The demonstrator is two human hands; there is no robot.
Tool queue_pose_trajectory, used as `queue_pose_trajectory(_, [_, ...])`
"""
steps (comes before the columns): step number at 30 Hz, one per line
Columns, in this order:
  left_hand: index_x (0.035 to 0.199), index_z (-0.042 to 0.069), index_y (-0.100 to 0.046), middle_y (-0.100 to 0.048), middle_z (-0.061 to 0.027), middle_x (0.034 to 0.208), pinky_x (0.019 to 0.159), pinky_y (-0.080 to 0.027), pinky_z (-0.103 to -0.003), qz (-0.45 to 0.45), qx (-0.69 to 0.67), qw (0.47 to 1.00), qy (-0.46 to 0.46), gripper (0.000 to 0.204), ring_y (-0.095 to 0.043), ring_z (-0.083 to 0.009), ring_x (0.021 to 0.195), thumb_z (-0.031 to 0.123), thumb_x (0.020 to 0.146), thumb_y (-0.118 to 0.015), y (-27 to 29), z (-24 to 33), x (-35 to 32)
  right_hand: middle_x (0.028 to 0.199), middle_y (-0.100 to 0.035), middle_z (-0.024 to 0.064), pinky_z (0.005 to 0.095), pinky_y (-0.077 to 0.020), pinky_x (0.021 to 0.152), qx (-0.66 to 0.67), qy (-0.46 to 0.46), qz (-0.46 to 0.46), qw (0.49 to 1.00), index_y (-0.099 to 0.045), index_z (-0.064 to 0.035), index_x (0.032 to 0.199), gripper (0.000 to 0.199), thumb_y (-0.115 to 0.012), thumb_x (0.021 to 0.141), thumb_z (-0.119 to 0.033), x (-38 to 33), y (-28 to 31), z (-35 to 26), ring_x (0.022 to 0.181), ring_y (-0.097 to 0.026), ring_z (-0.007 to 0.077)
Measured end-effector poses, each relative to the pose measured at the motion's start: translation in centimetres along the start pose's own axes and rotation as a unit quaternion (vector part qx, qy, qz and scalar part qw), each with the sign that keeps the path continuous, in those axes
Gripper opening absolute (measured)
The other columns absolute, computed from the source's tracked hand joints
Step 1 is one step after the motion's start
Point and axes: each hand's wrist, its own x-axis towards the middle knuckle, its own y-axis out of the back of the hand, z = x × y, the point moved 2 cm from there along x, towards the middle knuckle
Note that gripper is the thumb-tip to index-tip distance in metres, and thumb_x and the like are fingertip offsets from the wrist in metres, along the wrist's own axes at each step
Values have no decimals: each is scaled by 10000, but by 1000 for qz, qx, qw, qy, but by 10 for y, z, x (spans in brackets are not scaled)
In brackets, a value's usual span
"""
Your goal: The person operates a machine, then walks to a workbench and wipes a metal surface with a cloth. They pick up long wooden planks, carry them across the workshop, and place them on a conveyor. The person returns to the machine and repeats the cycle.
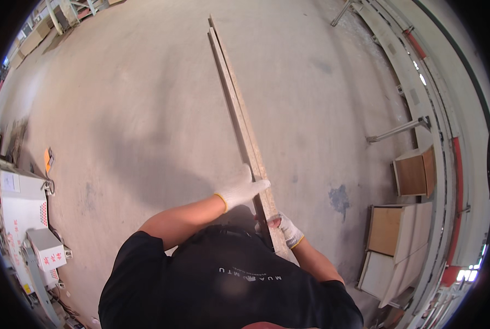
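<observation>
Two long, narrow wooden boards (pixel 245 123) lie side by side, held together and reaching from my body far out ahead over the floor. My left hand (pixel 244 189), in a white knit glove with a yellow cuff, grips them from the left, fingers across the top and thumb raised along the side. Closer to my body, my right hand (pixel 290 229), gloved the same way, is wrapped round the boards from the right. Some bare fingertip skin shows there, and part of this hand is hidden by the wood. The near end of the boards meets my black shirt.
A long machine frame (pixel 448 137) with rails runs down the right side; a metal bar (pixel 396 130) juts from it. Below stand box-like wooden pieces (pixel 385 230). On the left are a white machine cabinet (pixel 23 203), a grey box (pixel 47 249) and an orange item (pixel 48 159).
</observation>
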Motion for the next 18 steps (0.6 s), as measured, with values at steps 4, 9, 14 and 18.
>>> queue_pose_trajectory(4, [1550,-27,-527,-688,-186,1441,1154,-482,-406,16,-143,980,-139,698,-644,-278,1357,457,1067,-669,136,48,54,1030,-768,206,405,-661,809,30,-49,35,998,-591,53,1425,766,-840,749,-206,39,28,-112,887,-781,317])
queue_pose_trajectory(9, [1536,31,-556,-659,-93,1384,1011,-543,-336,613,33,723,-318,486,-656,-165,1193,97,1069,-672,420,83,27,1097,-775,211,418,-667,858,99,-48,6,994,-569,74,1454,809,-823,747,-226,123,93,-249,929,-786,334])
queue_pose_trajectory(14, [1512,31,-572,-666,-90,1369,1010,-542,-338,718,127,598,-334,459,-656,-166,1188,93,1067,-668,560,148,78,1116,-773,161,412,-651,935,-86,83,51,992,-633,50,1411,676,-800,813,-218,234,155,-391,985,-781,319])
queue_pose_trajectory(18, [1492,32,-585,-672,-88,1357,1010,-541,-340,714,140,610,-315,438,-655,-166,1184,90,1065,-665,627,229,213,1122,-774,157,403,-648,929,-97,58,71,991,-641,48,1403,651,-798,826,-209,305,195,-530,991,-779,308])
